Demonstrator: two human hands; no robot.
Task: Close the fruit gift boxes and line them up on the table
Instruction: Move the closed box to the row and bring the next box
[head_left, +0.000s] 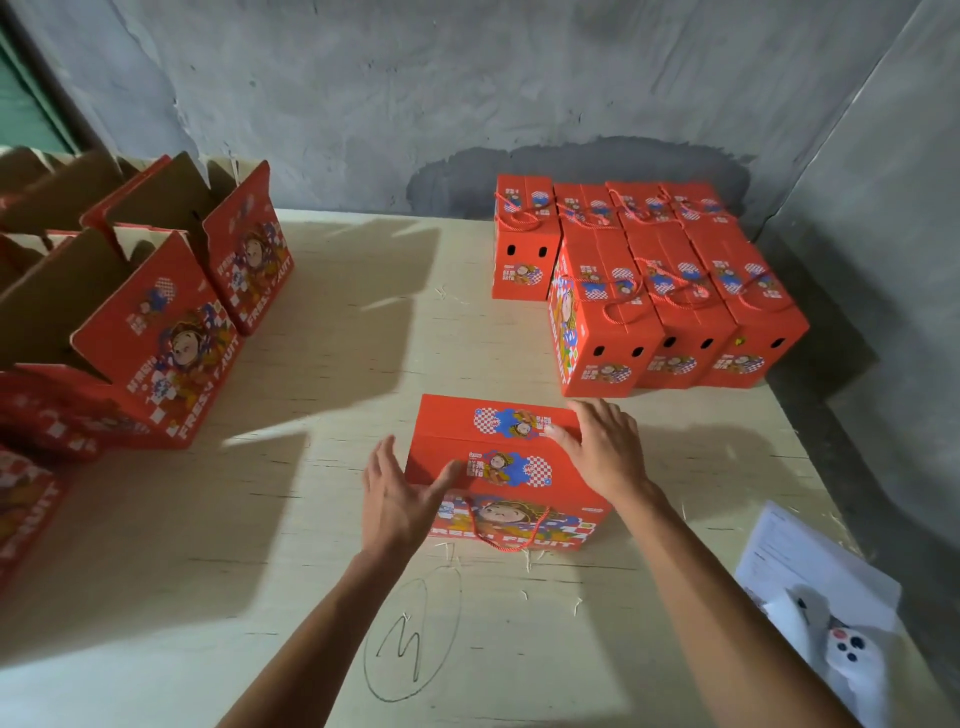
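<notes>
Your closed red cardboard fruit gift box sits mid-counter, long axis running left-right, printed front w/ red rope handle facing you. Left hand is spread flat at the box's left end, thumb touching its top edge, grasping nothing. Right hand lies flat, fingers straight, pressing the lid's right side. Far right on the pale plywood counter: block of closed red boxes, long axes pointing away from you. Left: open red boxes w/ brown flaps up.
</notes>
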